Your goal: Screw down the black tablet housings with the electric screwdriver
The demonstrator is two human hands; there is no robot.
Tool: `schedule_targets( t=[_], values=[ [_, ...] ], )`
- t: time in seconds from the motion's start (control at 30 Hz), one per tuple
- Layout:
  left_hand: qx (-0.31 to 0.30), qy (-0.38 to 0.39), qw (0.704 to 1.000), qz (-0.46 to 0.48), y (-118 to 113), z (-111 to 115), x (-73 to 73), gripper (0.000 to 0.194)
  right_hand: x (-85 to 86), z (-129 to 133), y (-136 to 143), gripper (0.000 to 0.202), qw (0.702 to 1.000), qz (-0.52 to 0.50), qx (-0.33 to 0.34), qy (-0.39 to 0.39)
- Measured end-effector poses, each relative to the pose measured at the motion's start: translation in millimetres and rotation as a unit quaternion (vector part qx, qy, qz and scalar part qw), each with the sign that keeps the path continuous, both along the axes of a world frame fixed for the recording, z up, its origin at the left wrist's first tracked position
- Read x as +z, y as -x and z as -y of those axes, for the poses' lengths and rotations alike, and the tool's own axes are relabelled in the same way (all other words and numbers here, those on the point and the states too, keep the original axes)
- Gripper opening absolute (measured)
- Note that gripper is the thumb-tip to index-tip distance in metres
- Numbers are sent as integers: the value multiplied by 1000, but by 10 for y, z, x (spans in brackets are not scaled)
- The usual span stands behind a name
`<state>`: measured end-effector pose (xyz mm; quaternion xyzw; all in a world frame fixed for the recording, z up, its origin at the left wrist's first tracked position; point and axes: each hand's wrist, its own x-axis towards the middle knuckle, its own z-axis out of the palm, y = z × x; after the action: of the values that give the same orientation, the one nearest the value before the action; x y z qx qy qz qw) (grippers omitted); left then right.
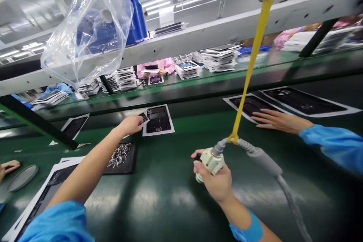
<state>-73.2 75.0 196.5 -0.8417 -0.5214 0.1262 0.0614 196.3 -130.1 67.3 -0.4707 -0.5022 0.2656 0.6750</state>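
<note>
My left hand (pixel 132 125) reaches out over the green surface, its fingers closed on the corner of a small dark card with a pale edge (pixel 144 118). Just beyond it lies a black device panel (pixel 158 119) on a white sheet; the card overlaps its left edge. My right hand (pixel 217 181) is wrapped round a cream-coloured handheld tool (pixel 212 160), held above the bench. A grey cable leaves the tool, and a yellow strap (pixel 253 56) holds it from above. Below my left forearm sits a black tray (pixel 129 162) with many small metal parts.
A co-worker's hand (pixel 280 121) rests over a panel (pixel 249 104) at the right, beside another panel (pixel 304 100). Another person's hand (pixel 10 167) is near a grey round dish (pixel 23 178) at left. A plastic bag (pixel 90 34) hangs from the overhead rail (pixel 193 39).
</note>
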Motion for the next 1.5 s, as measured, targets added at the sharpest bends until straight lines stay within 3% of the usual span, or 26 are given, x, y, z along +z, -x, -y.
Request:
schedule_targets(
  t=[0.07,0.13,0.23,0.33,0.47,0.57,0.67,0.73,0.8,0.87,1.0,1.1,1.27,1.5],
  values=[
    [-62,6,997,37,-289,397,96,16,16,-6,-26,20,1000,-9,14,15],
    [-128,26,990,53,-556,903,77,21,38,-21,-57,20,1000,-18,5,15],
    [-242,92,964,57,-814,1698,-148,29,68,-61,-109,21,999,-18,-47,2],
    [-333,171,925,69,-895,2341,-504,25,80,-99,-153,23,997,-33,-71,10],
    [-390,174,901,77,-876,2832,-949,23,84,-111,-171,24,997,-44,-69,11],
    [-366,189,907,86,-821,2971,-1140,21,83,-100,-163,25,996,-35,-77,14],
    [-337,205,910,124,-729,2919,-1164,16,68,-93,-160,25,996,-22,-85,23],
    [-304,203,917,161,-651,2742,-1113,18,57,-93,-162,24,996,-18,-84,19],
    [-222,179,940,186,-544,2443,-1047,17,55,-94,-163,24,996,-21,-80,16],
    [-101,119,968,197,-376,2067,-985,13,61,-94,-163,24,996,-32,-78,24],
    [44,35,979,195,209,1367,-864,22,73,-92,-159,23,995,-38,-83,32],
    [149,36,977,149,717,1070,-755,21,76,-88,-153,22,996,-27,-80,19],
    [187,67,976,86,1236,966,-632,21,75,-66,-159,21,997,-21,-78,20],
    [230,72,963,120,1347,1011,-790,14,98,-59,-156,24,997,-34,-68,27]
  ],
)
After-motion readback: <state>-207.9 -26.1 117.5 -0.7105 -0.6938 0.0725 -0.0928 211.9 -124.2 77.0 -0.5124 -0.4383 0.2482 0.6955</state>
